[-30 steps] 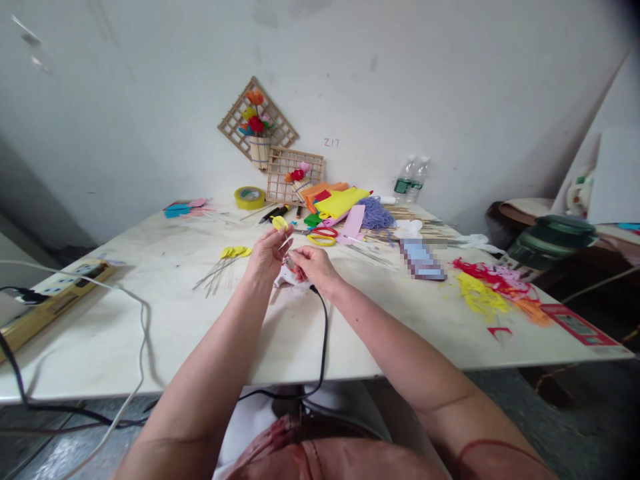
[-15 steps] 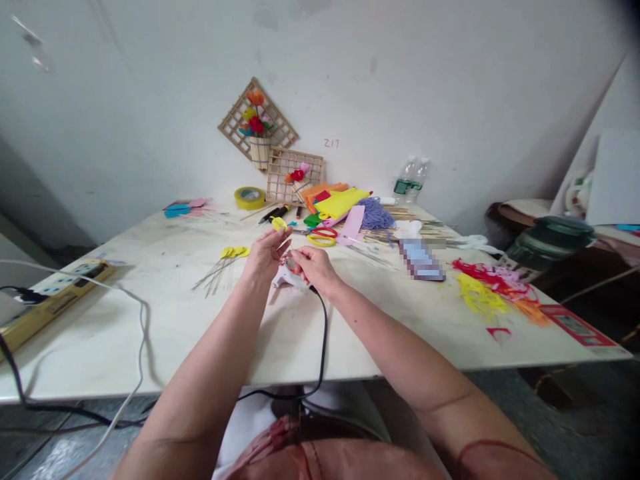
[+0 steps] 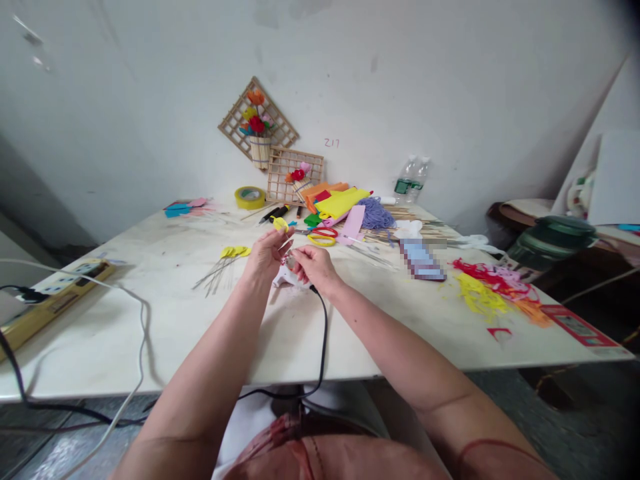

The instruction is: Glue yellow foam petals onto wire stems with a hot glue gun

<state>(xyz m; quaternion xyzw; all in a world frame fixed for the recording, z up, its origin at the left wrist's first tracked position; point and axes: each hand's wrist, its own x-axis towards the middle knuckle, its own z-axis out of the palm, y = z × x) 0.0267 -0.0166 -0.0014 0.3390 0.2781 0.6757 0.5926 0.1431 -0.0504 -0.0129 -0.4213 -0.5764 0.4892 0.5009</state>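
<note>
My left hand [image 3: 265,253] is closed, with a yellow paper piece [image 3: 280,224] showing at its fingertips. Close beside it, my right hand [image 3: 314,267] has its fingers pinched together; the small thing between them is too indistinct to name. Beneath both hands lies a white glue gun [image 3: 284,277], partly hidden, with a black cord [image 3: 325,333] running off toward the table's front edge. Left of my hands, several yellow paper petals [image 3: 235,252] on thin wire stems rest on the table. Just past my fingers are scissors [image 3: 323,236] with red and yellow handles.
Coloured paper sheets [image 3: 345,201], purple yarn [image 3: 375,213] and thin sticks lie at the back. Tape [image 3: 250,197] sits near two lattice panels with flowers. A phone [image 3: 423,260] and paper shreds [image 3: 480,293] lie on the right, a power strip [image 3: 65,293] on the left.
Almost nothing differs; both hands keep their place over the glue gun, with only slight finger movement.
</note>
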